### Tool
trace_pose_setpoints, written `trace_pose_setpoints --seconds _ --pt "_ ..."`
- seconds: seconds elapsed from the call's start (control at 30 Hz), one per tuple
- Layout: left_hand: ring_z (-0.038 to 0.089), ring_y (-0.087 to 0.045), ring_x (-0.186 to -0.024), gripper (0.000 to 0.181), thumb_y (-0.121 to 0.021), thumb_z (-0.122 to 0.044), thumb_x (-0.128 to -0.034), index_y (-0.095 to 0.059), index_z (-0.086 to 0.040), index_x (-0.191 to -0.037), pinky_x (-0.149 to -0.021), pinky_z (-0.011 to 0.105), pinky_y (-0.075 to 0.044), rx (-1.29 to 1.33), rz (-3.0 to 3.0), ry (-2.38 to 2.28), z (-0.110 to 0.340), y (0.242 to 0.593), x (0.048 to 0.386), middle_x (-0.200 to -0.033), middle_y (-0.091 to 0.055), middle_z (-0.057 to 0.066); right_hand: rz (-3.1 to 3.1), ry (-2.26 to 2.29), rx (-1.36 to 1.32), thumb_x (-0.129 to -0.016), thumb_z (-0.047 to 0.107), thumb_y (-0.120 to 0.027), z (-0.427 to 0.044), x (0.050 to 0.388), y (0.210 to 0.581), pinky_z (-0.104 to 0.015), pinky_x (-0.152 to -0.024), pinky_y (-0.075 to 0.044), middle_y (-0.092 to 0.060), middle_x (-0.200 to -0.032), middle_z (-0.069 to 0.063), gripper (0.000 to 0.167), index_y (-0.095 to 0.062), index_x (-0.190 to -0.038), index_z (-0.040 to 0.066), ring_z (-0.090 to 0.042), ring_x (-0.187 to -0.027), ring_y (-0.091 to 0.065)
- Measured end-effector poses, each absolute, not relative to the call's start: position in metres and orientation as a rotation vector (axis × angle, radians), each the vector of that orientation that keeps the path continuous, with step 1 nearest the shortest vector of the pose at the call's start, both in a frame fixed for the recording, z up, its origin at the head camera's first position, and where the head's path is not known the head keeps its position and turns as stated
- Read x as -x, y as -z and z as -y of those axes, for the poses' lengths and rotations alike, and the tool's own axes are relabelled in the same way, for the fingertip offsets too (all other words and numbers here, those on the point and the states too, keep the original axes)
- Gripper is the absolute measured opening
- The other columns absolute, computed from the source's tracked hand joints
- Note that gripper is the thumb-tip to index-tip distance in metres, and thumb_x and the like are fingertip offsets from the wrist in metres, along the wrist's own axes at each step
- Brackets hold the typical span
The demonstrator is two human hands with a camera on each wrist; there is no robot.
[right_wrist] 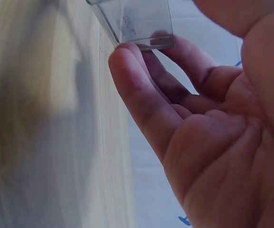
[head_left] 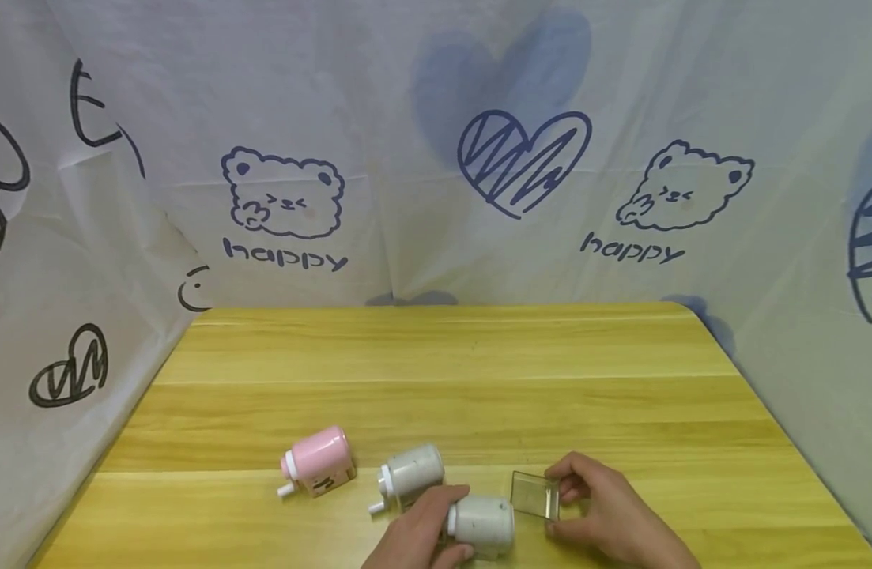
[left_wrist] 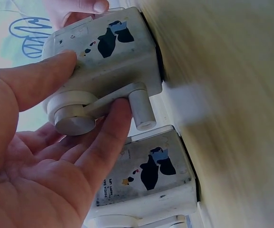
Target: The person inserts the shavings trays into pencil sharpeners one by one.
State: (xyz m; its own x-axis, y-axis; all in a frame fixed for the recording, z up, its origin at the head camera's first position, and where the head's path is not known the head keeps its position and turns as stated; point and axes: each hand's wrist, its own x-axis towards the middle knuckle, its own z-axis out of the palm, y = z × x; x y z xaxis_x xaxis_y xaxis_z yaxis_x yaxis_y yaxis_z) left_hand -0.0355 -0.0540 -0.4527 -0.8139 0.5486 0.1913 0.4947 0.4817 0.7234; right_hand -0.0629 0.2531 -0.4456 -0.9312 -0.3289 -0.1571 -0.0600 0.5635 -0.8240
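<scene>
My left hand (head_left: 423,531) grips a grey hand-crank pencil sharpener (head_left: 485,521) near the table's front. In the left wrist view, thumb and fingers lie about its crank end, and dark panda-like printing marks the grey sharpener's side (left_wrist: 111,42). My right hand (head_left: 609,506) pinches a clear, smoky plastic drawer (head_left: 532,496) by its end, just right of that sharpener. In the right wrist view, the fingertips touch the lower edge of the clear drawer (right_wrist: 144,23). A second grey sharpener (head_left: 416,468) lies just behind and left of the held one.
A pink crank sharpener (head_left: 323,458) sits farther left on the wooden table (head_left: 436,363). White cloth (head_left: 400,158) with bear and heart drawings hangs behind the table and along both sides.
</scene>
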Motion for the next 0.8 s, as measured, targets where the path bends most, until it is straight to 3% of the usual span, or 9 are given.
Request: trace_pose_setpoints --seconds 0.8 --pt "0.016 -0.066 -0.103 0.055 -0.074 -0.026 -0.0967 -0.05 -0.007 -0.142 -0.085 0.036 -0.057 -0.833 -2.612 -1.251 0.0535 0.4488 0.0333 -0.128 -0.065 0.011 -2.238 1.355 0.404 -0.078 0.012 -0.086 -0.2541 0.0597 0.4459 -0.027 -0.077 -0.052 -0.064 -0.103 -0.007 0.047 -0.063 -0.118 0.005 -0.018 -0.092 -0.06"
